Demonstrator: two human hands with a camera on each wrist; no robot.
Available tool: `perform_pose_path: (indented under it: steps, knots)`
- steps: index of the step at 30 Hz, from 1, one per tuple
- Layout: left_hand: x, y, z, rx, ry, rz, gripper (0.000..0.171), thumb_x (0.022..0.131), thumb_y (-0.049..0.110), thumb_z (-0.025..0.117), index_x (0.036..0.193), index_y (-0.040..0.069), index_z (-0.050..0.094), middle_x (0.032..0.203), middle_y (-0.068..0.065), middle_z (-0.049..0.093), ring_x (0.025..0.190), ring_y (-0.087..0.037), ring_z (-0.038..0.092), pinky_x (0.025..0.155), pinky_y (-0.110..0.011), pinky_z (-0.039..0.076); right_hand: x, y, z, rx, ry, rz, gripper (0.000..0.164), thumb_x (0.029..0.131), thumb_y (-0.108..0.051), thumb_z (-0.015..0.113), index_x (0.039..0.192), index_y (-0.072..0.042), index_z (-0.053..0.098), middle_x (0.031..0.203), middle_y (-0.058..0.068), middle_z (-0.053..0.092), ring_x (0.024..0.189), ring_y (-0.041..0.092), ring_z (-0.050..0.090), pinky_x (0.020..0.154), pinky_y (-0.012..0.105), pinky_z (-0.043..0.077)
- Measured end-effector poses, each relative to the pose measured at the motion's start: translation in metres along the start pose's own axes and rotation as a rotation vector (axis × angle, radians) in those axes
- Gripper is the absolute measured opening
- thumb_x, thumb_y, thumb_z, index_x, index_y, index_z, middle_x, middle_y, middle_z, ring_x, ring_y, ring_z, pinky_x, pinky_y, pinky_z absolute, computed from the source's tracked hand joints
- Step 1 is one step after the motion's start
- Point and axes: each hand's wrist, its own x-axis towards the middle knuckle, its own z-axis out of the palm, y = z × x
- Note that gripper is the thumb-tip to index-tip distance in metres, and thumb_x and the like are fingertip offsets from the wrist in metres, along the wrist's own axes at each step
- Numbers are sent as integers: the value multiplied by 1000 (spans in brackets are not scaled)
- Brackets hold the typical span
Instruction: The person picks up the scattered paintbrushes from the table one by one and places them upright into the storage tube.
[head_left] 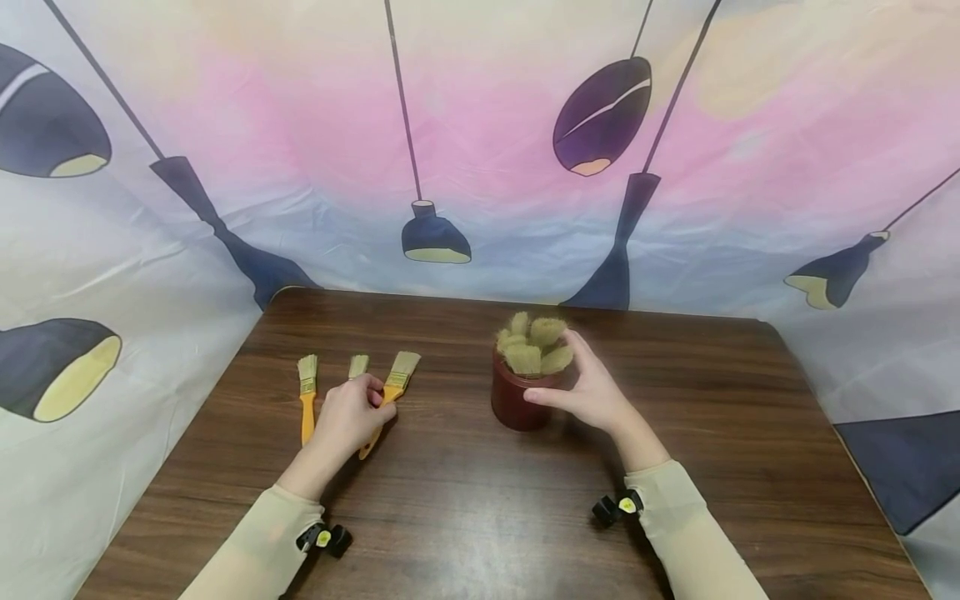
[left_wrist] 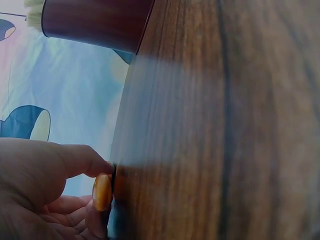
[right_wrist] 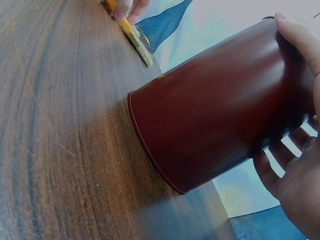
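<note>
In the head view my left hand (head_left: pixel 343 423) pinches the orange handle of a flat paintbrush (head_left: pixel 403 371) low over the table, bristles pointing away from me. The butt of that handle (left_wrist: pixel 102 192) shows between thumb and fingers in the left wrist view. Beside it lie a second paintbrush (head_left: pixel 307 379) at the left and a third brush's bristles (head_left: pixel 358 364), its handle hidden behind the hand. My right hand (head_left: pixel 588 392) grips a dark red cylindrical cup (head_left: pixel 516 404) near its rim, thumb on the near side. Several paintbrush heads (head_left: pixel 522 360) stick up out of the cup.
Everything stands on a dark wood-grain table (head_left: pixel 480 517). A cloth backdrop (head_left: pixel 480 150) printed with hanging lamps rises behind its far edge and along the sides. Black wrist cameras sit on both sleeves.
</note>
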Motion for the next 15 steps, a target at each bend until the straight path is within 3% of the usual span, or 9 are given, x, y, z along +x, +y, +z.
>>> perform_pose_path:
  steps: [7,15]
  knots:
    - [2,4,0,-3,5,-4,29,90,15,77,112,-3,71,87,-4,69,75,-22,62,71,-39,53,0,0,-1,3,4,-23,113,79,-39,99,170,-15,36,175,11,35,162,34,29,128,66,24]
    - [4,7,-5,-23,62,5,37,91,13,74,121,-7,72,87,-7,67,73,-23,59,69,-37,48,1,0,0,13,2,-39,111,79,-39,99,169,-16,38,173,9,37,162,33,30,128,66,24]
